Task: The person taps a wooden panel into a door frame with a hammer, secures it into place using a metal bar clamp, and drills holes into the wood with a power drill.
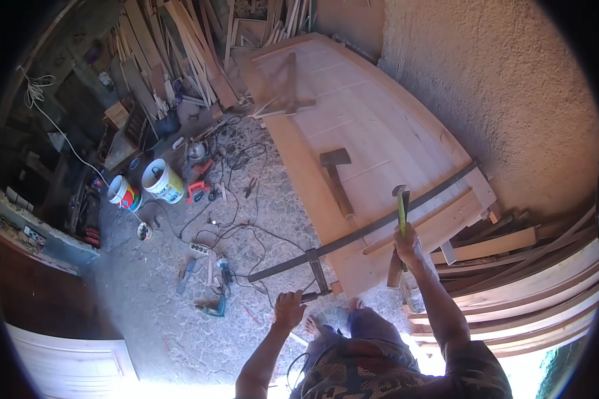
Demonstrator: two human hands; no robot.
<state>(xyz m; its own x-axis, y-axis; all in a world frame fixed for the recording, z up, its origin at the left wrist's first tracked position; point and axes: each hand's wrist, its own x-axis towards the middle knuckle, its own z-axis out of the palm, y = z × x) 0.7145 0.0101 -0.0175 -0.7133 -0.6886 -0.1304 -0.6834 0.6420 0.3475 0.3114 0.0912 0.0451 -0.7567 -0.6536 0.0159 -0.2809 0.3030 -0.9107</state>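
My right hand (408, 245) is closed around a hammer (403, 207) with a green handle, its metal head raised above the near end of a large wooden door panel (373, 126). A long dark bar clamp (373, 226) lies across that end of the panel. My left hand (289, 309) is wrapped round the clamp's screw handle (309, 296), low on the panel's left side. Farther up the panel lies a second hammer (337, 179), with a dark blocky head and a wooden handle. A loose wood strip (419, 223) runs beside the clamp bar.
A wooden try square (291, 90) lies at the panel's far end. Stacked boards (512, 299) fill the right side, below a rough wall (499, 86). Buckets (163, 181), a blue power tool (213, 307) and tangled cords (236, 226) cover the floor at left. Planks (193, 46) lean behind.
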